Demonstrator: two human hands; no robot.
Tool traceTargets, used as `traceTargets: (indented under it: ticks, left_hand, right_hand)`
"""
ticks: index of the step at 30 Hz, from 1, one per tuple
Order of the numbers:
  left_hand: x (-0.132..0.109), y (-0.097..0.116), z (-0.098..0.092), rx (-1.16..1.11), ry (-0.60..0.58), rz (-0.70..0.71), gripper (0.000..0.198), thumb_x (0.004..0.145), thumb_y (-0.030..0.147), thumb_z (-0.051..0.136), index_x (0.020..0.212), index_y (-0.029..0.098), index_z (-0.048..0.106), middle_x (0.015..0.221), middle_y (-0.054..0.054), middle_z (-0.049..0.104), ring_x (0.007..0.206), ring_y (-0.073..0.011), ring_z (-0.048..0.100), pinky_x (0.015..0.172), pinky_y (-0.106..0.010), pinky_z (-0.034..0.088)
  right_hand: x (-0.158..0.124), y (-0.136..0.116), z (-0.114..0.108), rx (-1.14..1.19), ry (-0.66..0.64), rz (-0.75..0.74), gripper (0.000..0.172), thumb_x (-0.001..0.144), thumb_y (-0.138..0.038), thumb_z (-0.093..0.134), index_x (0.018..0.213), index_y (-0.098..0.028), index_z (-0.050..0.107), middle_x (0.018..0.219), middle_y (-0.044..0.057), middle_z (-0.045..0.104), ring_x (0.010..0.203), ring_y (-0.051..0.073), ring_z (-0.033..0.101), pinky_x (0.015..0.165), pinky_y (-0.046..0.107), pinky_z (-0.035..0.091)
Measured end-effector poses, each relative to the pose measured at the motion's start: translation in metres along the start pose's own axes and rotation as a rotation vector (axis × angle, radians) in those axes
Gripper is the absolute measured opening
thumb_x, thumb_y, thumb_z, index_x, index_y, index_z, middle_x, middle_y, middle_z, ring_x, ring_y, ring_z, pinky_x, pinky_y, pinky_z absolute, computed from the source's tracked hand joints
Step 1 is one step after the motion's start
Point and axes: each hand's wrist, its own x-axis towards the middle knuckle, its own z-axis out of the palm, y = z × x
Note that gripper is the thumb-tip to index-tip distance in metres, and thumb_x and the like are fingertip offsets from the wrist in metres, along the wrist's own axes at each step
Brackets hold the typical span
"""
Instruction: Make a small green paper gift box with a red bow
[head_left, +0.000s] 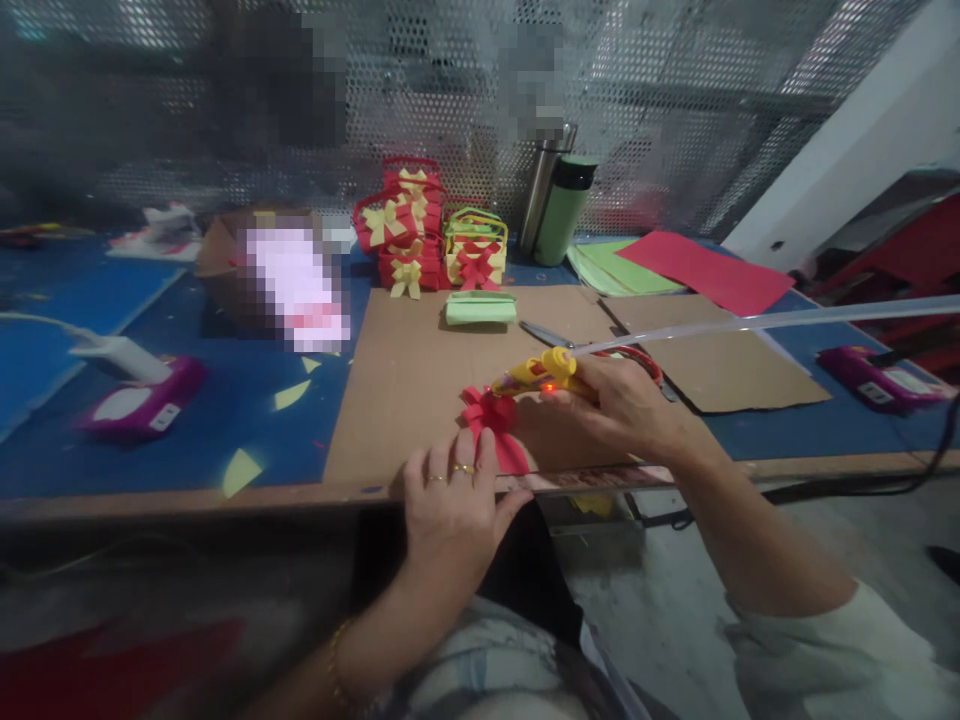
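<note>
A red paper bow [495,420] lies near the front edge of a brown cardboard sheet [397,380]. My left hand [454,490] rests flat on the bow's lower part, fingers stretched forward and thumb out to the side. In my right hand [626,405] is a yellow hot glue gun [547,372], its small red light lit and a long clear glue stick [750,322] running out of its back. The gun's nozzle meets the bow's top near its middle; whether it touches cannot be made out.
Behind stand red and yellow paper baskets [409,235], a folded green paper piece [481,308] and two bottles [562,210]. Scissors [547,335] lie beyond my right hand. Red paper [705,270] and a cardboard piece [727,355] are at right. Purple power strips [146,400] flank the cardboard.
</note>
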Motion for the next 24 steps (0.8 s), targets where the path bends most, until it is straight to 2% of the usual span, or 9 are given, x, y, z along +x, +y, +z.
traceTargets:
  ticks: [5, 12, 19, 24]
  left_hand:
    - [-0.001, -0.001, 0.001, 0.005, -0.008, -0.002, 0.057, 0.094, 0.055, 0.062, 0.127, 0.009, 0.07, 0.121, -0.017, 0.074, 0.103, -0.0328, 0.062, 0.093, -0.048, 0.04]
    - [-0.002, -0.001, 0.002, -0.012, -0.024, -0.002, 0.055, 0.093, 0.052, 0.064, 0.129, 0.01, 0.069, 0.122, -0.018, 0.073, 0.103, -0.0327, 0.062, 0.093, -0.048, 0.041]
    - [-0.005, 0.001, 0.011, -0.048, 0.027, -0.066, 0.054, 0.092, 0.052, 0.065, 0.128, 0.013, 0.071, 0.122, -0.019, 0.072, 0.104, -0.0335, 0.061, 0.095, -0.051, 0.04]
    - [-0.002, -0.002, 0.005, -0.016, 0.01, 0.003, 0.052, 0.094, 0.05, 0.063, 0.128, 0.011, 0.07, 0.12, -0.018, 0.073, 0.104, -0.0324, 0.062, 0.093, -0.048, 0.04]
  right_hand:
    - [-0.003, -0.001, -0.006, 0.038, -0.017, 0.0, 0.028, 0.091, -0.044, 0.057, 0.075, -0.021, 0.056, 0.067, 0.004, 0.06, 0.059, 0.016, 0.048, 0.058, 0.028, 0.03]
    - [-0.007, 0.002, -0.008, 0.054, 0.089, 0.015, 0.028, 0.093, -0.046, 0.056, 0.077, -0.023, 0.055, 0.063, 0.001, 0.054, 0.056, 0.016, 0.044, 0.057, 0.029, 0.029]
    - [-0.002, 0.001, -0.002, 0.072, 0.026, 0.006, 0.027, 0.091, -0.044, 0.054, 0.079, -0.021, 0.057, 0.071, 0.005, 0.063, 0.062, 0.017, 0.05, 0.06, 0.029, 0.033]
    - [-0.006, 0.004, -0.01, 0.167, 0.173, 0.1, 0.029, 0.093, -0.047, 0.054, 0.078, -0.021, 0.057, 0.062, -0.001, 0.05, 0.056, 0.014, 0.042, 0.056, 0.029, 0.032]
